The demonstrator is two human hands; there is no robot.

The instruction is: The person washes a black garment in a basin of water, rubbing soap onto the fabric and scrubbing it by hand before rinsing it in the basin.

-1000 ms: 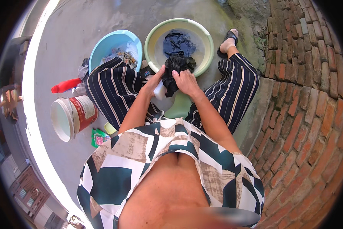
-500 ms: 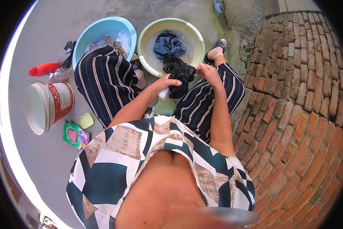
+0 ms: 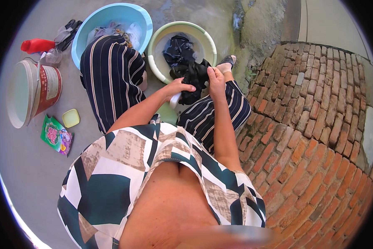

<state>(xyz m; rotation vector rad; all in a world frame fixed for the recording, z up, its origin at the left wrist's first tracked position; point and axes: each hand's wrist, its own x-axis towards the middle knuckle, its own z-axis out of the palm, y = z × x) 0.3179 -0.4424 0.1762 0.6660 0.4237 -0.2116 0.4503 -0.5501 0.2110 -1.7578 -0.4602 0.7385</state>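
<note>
A bunched black garment (image 3: 190,92) hangs between my hands, above the near rim of the cream basin (image 3: 152,62). My left hand (image 3: 176,88) is closed round its left side, thumb on top. A smooth white piece (image 3: 175,100) juts out below that hand; its kind cannot be made out. My right hand (image 3: 216,85) pinches the garment's right edge, fingers pressed together. In the basin, more dark clothing (image 3: 179,49) lies in cloudy water, close to the held garment.
Left of it stands a blue basin (image 3: 75,54) with wet laundry. Further left are a red bottle (image 3: 37,45), a bucket (image 3: 49,89), a yellow-green dish (image 3: 71,118) and a green detergent packet (image 3: 55,136). Stacked bricks (image 3: 311,103) rise on the right. My knees flank the cream basin.
My right hand has risen slightly and pulled the garment's right part up and out, spreading it. My left hand keeps its grip. The whole view has shifted a little.
</note>
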